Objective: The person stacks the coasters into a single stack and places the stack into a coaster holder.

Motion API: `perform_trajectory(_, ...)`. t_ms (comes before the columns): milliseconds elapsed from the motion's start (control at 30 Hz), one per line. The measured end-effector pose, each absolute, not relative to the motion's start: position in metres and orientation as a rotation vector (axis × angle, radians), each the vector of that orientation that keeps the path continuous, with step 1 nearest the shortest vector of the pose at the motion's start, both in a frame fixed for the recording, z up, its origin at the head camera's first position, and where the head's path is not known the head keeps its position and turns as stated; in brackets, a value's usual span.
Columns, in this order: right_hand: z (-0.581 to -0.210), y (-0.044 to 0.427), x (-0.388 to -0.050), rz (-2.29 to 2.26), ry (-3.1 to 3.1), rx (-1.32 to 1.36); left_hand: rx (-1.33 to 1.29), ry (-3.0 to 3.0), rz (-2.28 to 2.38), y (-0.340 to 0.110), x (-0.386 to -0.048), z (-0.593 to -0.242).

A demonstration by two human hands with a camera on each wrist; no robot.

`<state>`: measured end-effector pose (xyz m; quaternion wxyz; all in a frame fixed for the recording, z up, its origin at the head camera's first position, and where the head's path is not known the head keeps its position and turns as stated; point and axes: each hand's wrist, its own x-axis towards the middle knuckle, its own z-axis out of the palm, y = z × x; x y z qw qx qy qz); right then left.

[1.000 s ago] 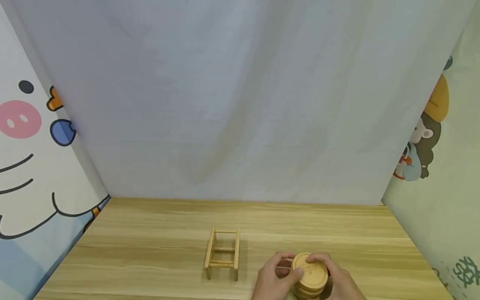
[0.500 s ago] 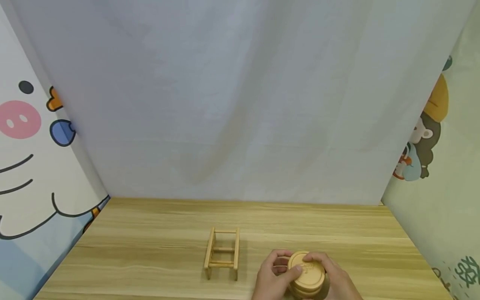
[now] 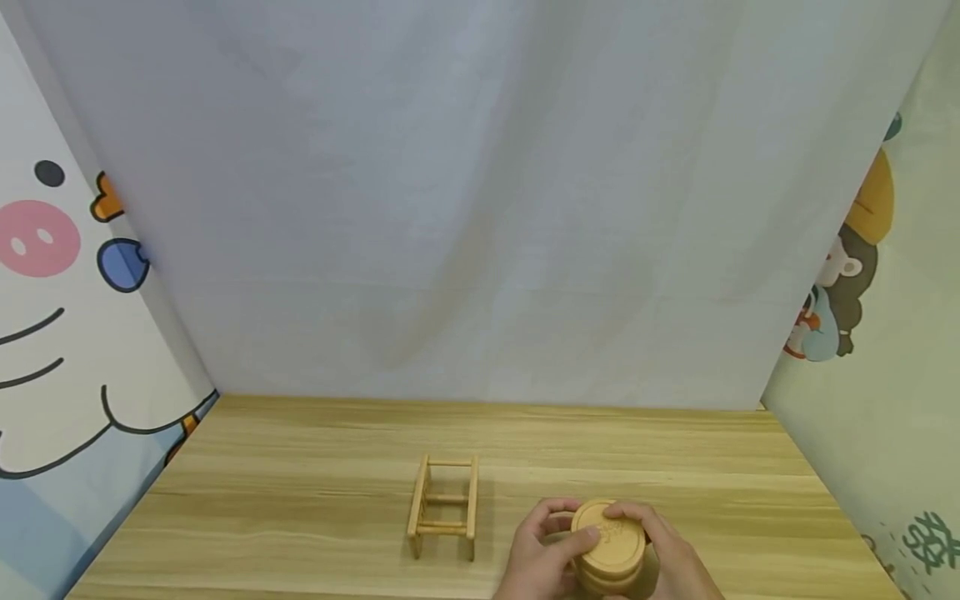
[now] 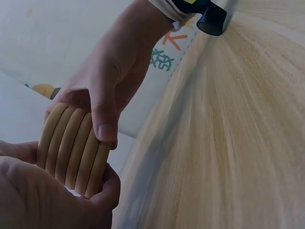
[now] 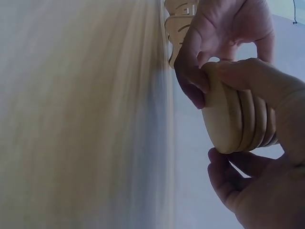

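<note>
Both hands hold a stack of round wooden coasters at the lower right of the head view. Several discs lie face to face in the stack, and the top one bears an engraved mark too small to read. My left hand grips the left side, its thumb across the top face. From the other side my right hand holds the stack with a finger over the top rim. Both wrist views show the stack tilted between the hands, apart from the table. To the left stands a small wooden rack with nothing in it.
The wood-grain table runs back to a pale grey cloth. Printed cartoon panels stand at the left and right. In the right wrist view, the rack's cut-out side appears beyond the hands.
Both hands have shifted slightly left with the coaster stack, and the engraving on its top face has turned a little. The rack has stayed in place.
</note>
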<state>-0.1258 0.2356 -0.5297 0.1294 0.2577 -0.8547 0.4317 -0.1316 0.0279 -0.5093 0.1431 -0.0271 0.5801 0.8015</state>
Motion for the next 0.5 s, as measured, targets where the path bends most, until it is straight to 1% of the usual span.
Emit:
perform_trajectory(167, -0.53, 0.235, -0.129, 1.326, -2.351, 0.865, -0.086, 1.542, 2.313, 0.024, -0.135, -0.511)
perform_trajectory(433, -0.522, 0.231, -0.123, 1.5, -2.294, 0.774, -0.089, 1.186, 2.369, 0.019, -0.145, -0.535)
perform_trajectory(500, -0.52, 0.229, -0.123, 1.557, -2.256, 0.781, -0.09, 1.14, 2.379, 0.022, -0.144, -0.534)
